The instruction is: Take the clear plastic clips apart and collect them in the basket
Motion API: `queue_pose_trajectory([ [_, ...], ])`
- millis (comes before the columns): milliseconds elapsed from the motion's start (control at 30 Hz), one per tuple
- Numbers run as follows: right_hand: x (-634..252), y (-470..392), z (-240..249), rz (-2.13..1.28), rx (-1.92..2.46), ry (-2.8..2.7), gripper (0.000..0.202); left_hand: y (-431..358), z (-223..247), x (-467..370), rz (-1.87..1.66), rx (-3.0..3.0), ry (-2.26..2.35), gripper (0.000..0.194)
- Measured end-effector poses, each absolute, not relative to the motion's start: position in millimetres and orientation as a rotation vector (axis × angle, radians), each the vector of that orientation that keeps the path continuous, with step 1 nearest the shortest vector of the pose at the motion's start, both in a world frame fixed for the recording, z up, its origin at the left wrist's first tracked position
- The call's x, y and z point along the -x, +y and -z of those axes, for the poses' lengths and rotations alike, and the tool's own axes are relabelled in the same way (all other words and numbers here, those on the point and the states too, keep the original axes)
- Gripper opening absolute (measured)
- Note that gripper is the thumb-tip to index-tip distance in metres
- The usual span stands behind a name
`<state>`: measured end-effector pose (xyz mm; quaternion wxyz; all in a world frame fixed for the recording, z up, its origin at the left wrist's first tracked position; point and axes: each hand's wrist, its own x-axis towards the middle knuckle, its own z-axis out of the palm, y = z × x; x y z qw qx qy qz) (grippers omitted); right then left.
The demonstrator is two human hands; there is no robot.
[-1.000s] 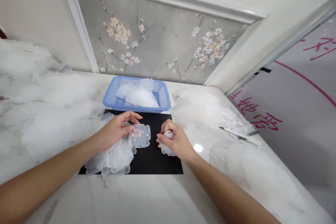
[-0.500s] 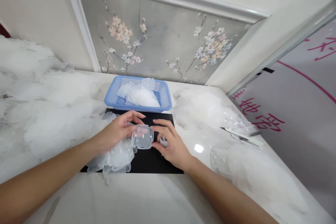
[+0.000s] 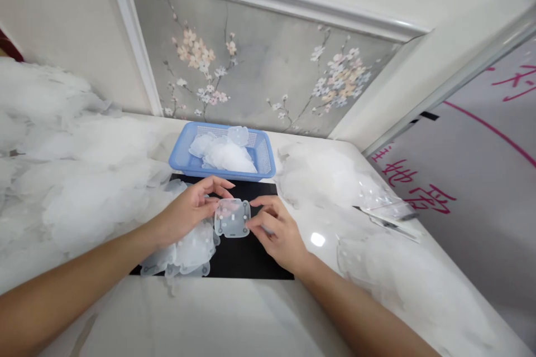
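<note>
A frosted, see-through plastic piece, squarish with rounded corners and small holes, is held up over a black mat. My left hand pinches it at its upper left edge between thumb and fingers. At its right edge, the bent fingers of my right hand close on the rim; whether something small is also between them cannot be seen. Below my left hand, a loose heap of similar plastic pieces covers the mat's left part.
Behind the mat stands a blue basket with several frosted pieces inside. Large piles of such pieces lie on the left, with more heaps on the right. A clear bag and a thin flat item lie near the right edge.
My right hand's fingers have curled in closer around the piece's right edge. The piece has shifted slightly to the right; a pale scrap seen earlier in my right palm no longer shows.
</note>
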<state>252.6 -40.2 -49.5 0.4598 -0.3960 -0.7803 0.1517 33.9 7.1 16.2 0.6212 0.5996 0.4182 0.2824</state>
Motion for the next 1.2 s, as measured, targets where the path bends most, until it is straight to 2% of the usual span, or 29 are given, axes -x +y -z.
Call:
queue_pose_trajectory([
  [433,-254.7,-36.9,48.2,-0.347,1.016,-1.857,0.018,8.9,-12.1,-33.2,-0.704,-1.498,0.976,0.028],
  [833,-255.4,-37.2,46.4,-0.372,1.004,-1.869,0.018,10.4,-5.7,-32.6,-0.663,-1.376,1.020,0.033],
  [1033,-253.4,-40.2,44.6,-0.586,0.901,-1.887,0.020,7.8,-6.9,-32.8,-0.543,-1.363,0.961,0.037],
  [1200,-251.3,-39.6,42.0,-1.014,1.095,-1.548,0.006,6.6,-9.2,-34.8,-0.611,-1.366,0.964,0.035],
])
